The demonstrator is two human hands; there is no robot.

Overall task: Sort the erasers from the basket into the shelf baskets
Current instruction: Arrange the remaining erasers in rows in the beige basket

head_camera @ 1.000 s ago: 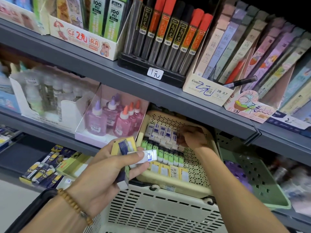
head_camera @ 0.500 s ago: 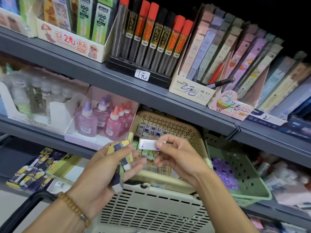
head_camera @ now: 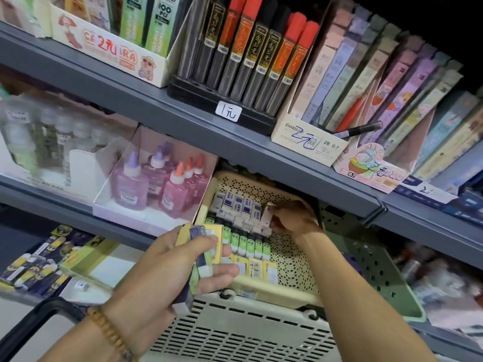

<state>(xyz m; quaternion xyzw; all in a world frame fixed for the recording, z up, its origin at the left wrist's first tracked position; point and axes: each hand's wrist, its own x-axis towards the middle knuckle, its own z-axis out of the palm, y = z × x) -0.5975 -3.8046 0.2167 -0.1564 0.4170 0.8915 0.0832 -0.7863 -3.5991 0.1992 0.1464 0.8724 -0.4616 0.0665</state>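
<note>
Over yellow shelf basket (head_camera: 292, 270) — right hand (head_camera: 290, 218) pinches eraser (head_camera: 266, 216) | left hand (head_camera: 167, 267) grips erasers (head_camera: 202, 246)

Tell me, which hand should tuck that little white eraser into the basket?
The right hand. It already pinches the white eraser inside the cream shelf basket, beside the row of white and blue erasers. The left hand is outside the basket, full with a stack of erasers.
</note>
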